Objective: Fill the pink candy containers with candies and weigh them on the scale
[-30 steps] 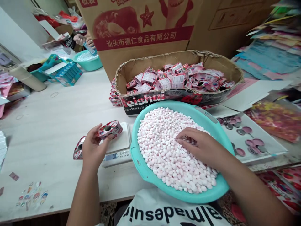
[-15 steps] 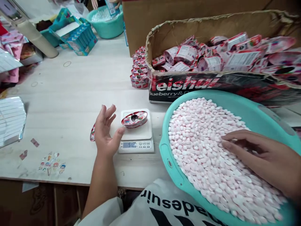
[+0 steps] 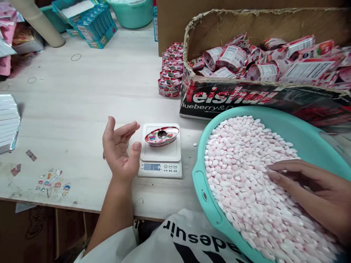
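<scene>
My left hand [image 3: 120,149] hovers open, palm up, just left of a small white digital scale [image 3: 161,153]. On the scale's pan lies a red oval candy tin [image 3: 161,136] with a round hole in its top. My right hand [image 3: 309,186] rests on a heap of pink and white candy tablets [image 3: 241,175] inside a teal plastic basin [image 3: 203,190], fingers stretched flat over the tablets. One loose tablet [image 3: 195,144] lies on the table between scale and basin.
A low cardboard tray [image 3: 246,100] of wrapped red candy packs stands behind the basin. A stack of red oval tins [image 3: 170,69] sits to its left. Blue boxes [image 3: 94,25] and another teal basin [image 3: 133,12] are at the back. Stickers [image 3: 52,182] mark the table's near edge.
My left hand set the tin on the scale and let go, then turned palm up beside it. The scale reading rose. My right hand stayed on the tablets, and the view shifted left.
</scene>
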Available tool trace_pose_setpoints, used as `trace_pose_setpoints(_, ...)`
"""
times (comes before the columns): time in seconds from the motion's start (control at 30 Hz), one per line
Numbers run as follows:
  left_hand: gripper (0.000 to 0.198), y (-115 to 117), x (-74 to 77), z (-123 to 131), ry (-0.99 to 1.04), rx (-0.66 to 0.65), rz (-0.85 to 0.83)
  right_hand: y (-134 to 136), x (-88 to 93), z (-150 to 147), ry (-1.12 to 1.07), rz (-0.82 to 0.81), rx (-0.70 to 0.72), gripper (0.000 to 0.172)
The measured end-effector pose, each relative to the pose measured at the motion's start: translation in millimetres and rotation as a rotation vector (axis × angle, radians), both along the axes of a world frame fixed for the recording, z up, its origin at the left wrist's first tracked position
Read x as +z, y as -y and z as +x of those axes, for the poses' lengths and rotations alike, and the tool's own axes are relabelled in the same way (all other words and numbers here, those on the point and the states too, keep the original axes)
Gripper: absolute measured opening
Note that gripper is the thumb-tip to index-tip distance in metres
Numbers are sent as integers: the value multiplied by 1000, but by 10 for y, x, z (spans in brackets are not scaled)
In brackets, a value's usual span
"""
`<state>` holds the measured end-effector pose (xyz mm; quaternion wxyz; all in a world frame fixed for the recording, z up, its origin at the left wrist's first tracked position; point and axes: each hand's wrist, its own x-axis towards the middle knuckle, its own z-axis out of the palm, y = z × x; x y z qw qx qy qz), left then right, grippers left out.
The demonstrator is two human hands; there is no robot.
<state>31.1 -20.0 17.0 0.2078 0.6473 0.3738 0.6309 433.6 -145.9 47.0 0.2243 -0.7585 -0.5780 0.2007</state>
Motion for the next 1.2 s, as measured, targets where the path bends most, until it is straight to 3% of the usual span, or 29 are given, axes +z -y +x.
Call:
trace_pose_setpoints(0.3, 63, 18, -9, -8, -52, 6, -22, -37, 122, -138, -30, 69, 16, 26)
trace_pose_setpoints(0.4, 76, 27, 5, -20, -111, -48, -105, -54, 180, -182, -43, 51, 1, 25)
trace_pose_setpoints(0.5, 92, 31, -39, -16, -341, -103, -268, -82, 219, -210, -55, 11, -4, 27)
trace_pose_setpoints(0.57, 81, 13, -112, 6, -460, -61, -303, -99, 233, -218, -76, -9, 5, 29)
trace_pose_setpoints(0.67, 56, -35, -176, 77, -417, 31, -222, -111, 236, -212, -102, -10, 21, 30)
trace_pose_setpoints(0.73, 47, -34, -85, 155, -376, 81, -131, -103, 230, -198, -99, -9, 32, 30)
trace_pose_setpoints(0.83, 48, 77, 293, 339, -457, 144, 103, -72, 220, -176, -97, 9, 66, 29)
trace_pose_setpoints(0.9, 56, 175, 589, 501, -515, 119, 231, -46, 215, -164, -97, 34, 98, 29)
trace_pose_setpoints(0.97, 51, 232, 793, 670, -580, 20, 255, -23, 212, -154, -92, 49, 129, 28)
trace_pose_setpoints(1.07, 39, 239, 856, 860, -635, -75, 239, 2, 210, -137, -97, 51, 161, 24)
trace_pose_setpoints(1.2, 39, 244, 752, 900, -609, -36, 170, 11, 220, -119, -131, 74, 188, 21)
